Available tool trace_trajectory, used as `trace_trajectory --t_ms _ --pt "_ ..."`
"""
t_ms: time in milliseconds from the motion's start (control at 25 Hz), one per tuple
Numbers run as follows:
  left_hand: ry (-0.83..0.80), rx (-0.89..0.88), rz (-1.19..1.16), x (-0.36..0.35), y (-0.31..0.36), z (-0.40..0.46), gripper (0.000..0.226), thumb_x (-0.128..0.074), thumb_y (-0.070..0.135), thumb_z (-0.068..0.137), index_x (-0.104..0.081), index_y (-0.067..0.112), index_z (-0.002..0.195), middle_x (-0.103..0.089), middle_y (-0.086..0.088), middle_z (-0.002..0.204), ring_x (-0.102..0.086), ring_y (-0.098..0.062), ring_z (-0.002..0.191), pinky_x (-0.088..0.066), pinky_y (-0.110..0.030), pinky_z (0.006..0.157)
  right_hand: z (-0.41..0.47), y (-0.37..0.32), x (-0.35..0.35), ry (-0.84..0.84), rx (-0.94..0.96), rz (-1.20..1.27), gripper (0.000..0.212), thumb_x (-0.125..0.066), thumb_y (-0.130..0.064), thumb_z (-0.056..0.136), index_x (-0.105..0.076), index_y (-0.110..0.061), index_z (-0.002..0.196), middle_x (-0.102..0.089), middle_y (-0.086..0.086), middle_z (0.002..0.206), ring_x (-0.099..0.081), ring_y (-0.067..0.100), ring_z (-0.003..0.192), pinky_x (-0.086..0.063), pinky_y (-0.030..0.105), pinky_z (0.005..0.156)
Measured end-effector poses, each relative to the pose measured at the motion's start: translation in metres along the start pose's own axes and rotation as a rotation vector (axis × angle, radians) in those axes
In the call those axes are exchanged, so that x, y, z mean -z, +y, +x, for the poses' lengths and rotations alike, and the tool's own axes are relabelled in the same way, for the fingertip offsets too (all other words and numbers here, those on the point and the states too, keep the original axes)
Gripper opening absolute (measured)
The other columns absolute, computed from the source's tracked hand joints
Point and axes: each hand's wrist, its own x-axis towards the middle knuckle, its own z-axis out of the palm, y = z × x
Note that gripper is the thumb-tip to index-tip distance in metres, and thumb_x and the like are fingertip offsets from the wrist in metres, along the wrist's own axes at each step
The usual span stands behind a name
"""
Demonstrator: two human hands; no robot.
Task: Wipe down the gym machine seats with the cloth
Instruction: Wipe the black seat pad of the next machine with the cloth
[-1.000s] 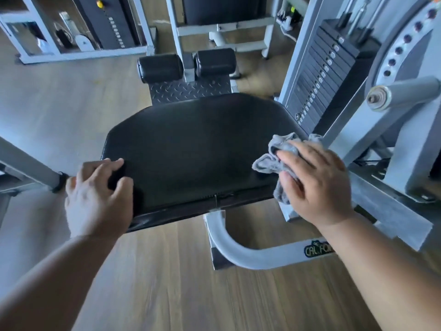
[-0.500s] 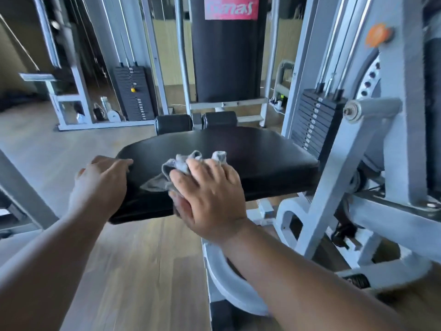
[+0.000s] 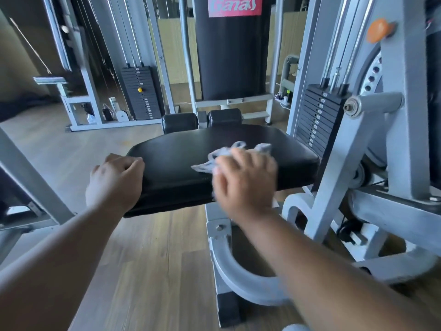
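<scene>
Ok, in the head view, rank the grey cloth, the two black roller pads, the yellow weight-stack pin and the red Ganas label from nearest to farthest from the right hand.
1. grey cloth: under the right hand, on the seat.
2. black roller pads: just beyond the seat's far edge.
3. yellow weight-stack pin: far left stack.
4. red Ganas label: top centre, on the tall pad; depth against the pin is hard to call.

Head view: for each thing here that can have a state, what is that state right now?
Seat: level, black, cloth on top.
Cloth: crumpled, pressed on the seat under the right hand.
Right hand: fingers spread over the cloth, blurred.
Left hand: curled over the seat's near left corner.
Near weight stack: plates down.
Far weight stack: yellow pin set partway down.
</scene>
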Motion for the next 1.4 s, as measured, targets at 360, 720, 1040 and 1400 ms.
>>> trace_trajectory --t_ms 360,720,1040,1400 --pt "-0.046 0.112 -0.072 0.017 0.014 -0.014 0.040 -0.042 0.053 0.083 -0.068 0.023 0.077 -0.068 -0.008 0.102 -0.057 -0.037 0.101 -0.051 -0.048 0.086 0.012 -0.045 0.030 -0.492 0.289 0.543 0.060 -0.048 -0.036 0.096 -0.031 -0.027 0.153 -0.025 0.010 0.160 -0.035 0.025 0.139 -0.032 0.040 0.112" --pt "0.032 -0.582 0.392 0.001 0.085 -0.082 0.042 -0.039 0.055 0.090 -0.069 0.028 0.100 -0.067 0.008 0.109 -0.062 -0.025 0.103 -0.047 -0.039 0.090 0.042 0.019 0.017 -0.565 -0.070 0.023 0.037 -0.030 -0.027 0.095 -0.063 -0.029 0.112 -0.060 -0.003 0.120 -0.053 0.023 0.105 -0.033 0.034 0.076" --pt "0.307 -0.736 0.536 -0.001 0.008 -0.060 0.039 -0.049 0.060 0.097 -0.074 0.032 0.110 -0.072 0.007 0.107 -0.067 -0.026 0.097 -0.049 -0.042 0.081 0.038 0.023 0.018 -0.482 -0.082 0.008 0.039 -0.033 -0.026 0.094 -0.066 -0.034 0.111 -0.063 -0.009 0.119 -0.051 0.020 0.094 -0.036 0.032 0.072" --pt "0.270 -0.837 0.441 -0.038 0.054 -0.072 0.041 -0.045 0.058 0.101 -0.075 0.030 0.106 -0.073 0.007 0.095 -0.068 -0.026 0.089 -0.051 -0.043 0.076 0.035 0.026 0.005 -0.380 -0.040 -0.046 0.035 -0.036 -0.026 0.092 -0.068 -0.031 0.106 -0.066 -0.007 0.112 -0.058 0.023 0.097 -0.033 0.032 0.071"
